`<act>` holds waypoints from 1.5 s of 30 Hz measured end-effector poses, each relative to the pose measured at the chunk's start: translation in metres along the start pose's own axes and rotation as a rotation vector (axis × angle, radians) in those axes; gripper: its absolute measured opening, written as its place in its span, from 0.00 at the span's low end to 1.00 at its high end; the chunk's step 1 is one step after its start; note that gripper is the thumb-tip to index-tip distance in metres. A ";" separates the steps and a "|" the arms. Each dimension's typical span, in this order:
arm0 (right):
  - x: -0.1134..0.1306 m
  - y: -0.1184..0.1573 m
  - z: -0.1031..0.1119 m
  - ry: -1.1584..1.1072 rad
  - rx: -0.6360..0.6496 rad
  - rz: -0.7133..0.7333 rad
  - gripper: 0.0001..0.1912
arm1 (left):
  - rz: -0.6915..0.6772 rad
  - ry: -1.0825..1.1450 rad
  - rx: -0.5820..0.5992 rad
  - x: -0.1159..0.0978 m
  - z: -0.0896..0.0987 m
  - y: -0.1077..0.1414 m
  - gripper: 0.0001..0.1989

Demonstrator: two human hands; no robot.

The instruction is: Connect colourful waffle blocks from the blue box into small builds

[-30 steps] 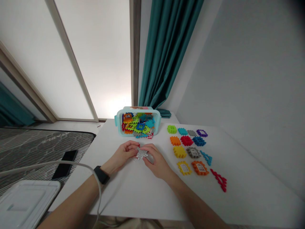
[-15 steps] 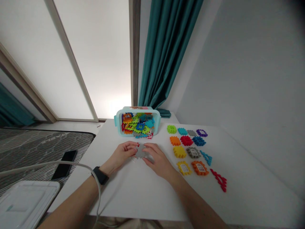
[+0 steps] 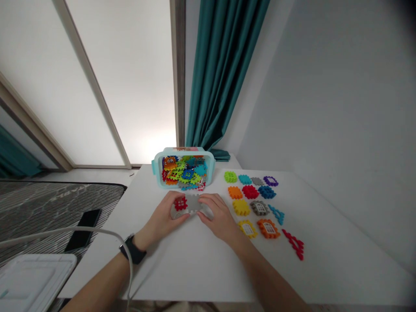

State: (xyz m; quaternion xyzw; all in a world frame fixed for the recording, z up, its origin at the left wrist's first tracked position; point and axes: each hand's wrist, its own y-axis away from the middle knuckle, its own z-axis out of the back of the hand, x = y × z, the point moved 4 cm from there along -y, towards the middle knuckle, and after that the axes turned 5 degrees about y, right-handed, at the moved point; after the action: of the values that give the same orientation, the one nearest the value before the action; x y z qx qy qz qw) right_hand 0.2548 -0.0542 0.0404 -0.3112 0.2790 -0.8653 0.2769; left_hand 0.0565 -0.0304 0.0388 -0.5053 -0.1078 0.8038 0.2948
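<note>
My left hand [image 3: 162, 219], with a dark watch on its wrist, has its thumb and fingers curved round a small red toothed tile [image 3: 180, 203] with square openings. Right against it lies a grey toothed tile [image 3: 194, 203], gripped at its right edge by the thumb and fingers of my right hand [image 3: 219, 216]. The two tiles touch side by side, low over the white table. I cannot tell whether their teeth are fully locked. Just beyond my hands stands a light-blue tub [image 3: 211, 167] full of mixed coloured tiles.
To the right lie rows of toothed tiles, among them a yellow tile [image 3: 241, 207], an orange window tile [image 3: 268, 229] and a red triangular piece [image 3: 294, 244]. A white cable [image 3: 107, 234] crosses my left forearm. A white lid [image 3: 39, 277] and a black phone [image 3: 82, 229] are at left.
My left hand has shifted its grip, and the red tile now shows beside the grey one. My right hand stays on the grey tile. The view has turned slightly.
</note>
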 end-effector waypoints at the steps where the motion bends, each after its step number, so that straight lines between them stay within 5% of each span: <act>1: 0.000 0.000 0.002 0.006 -0.007 -0.001 0.14 | -0.027 -0.049 0.006 -0.003 0.001 -0.002 0.22; 10: 0.000 0.000 0.025 0.092 -0.057 -0.013 0.14 | -0.176 -0.248 0.059 -0.028 -0.008 -0.026 0.22; 18: -0.034 0.023 0.073 0.226 -0.080 -0.049 0.12 | -0.250 -0.216 0.143 -0.044 -0.066 -0.061 0.21; 26: -0.103 0.038 0.134 0.260 -0.096 -0.085 0.11 | -0.271 -0.091 0.285 -0.058 -0.136 -0.116 0.19; 34: -0.215 0.046 0.191 0.330 -0.036 -0.246 0.13 | -0.342 -0.043 0.404 -0.046 -0.185 -0.179 0.16; 39: -0.276 0.041 0.202 0.415 0.116 -0.329 0.12 | -0.363 -0.201 0.545 -0.035 -0.212 -0.212 0.15; 45: -0.311 0.025 0.194 0.423 0.215 -0.323 0.09 | -0.324 -0.373 0.560 -0.032 -0.241 -0.255 0.14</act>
State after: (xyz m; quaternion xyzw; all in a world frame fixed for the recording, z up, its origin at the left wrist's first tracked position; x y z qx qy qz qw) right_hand 0.6003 0.0713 0.0307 -0.1332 0.1838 -0.9685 0.1025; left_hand 0.3705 0.1258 0.0707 -0.2263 -0.0139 0.8233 0.5203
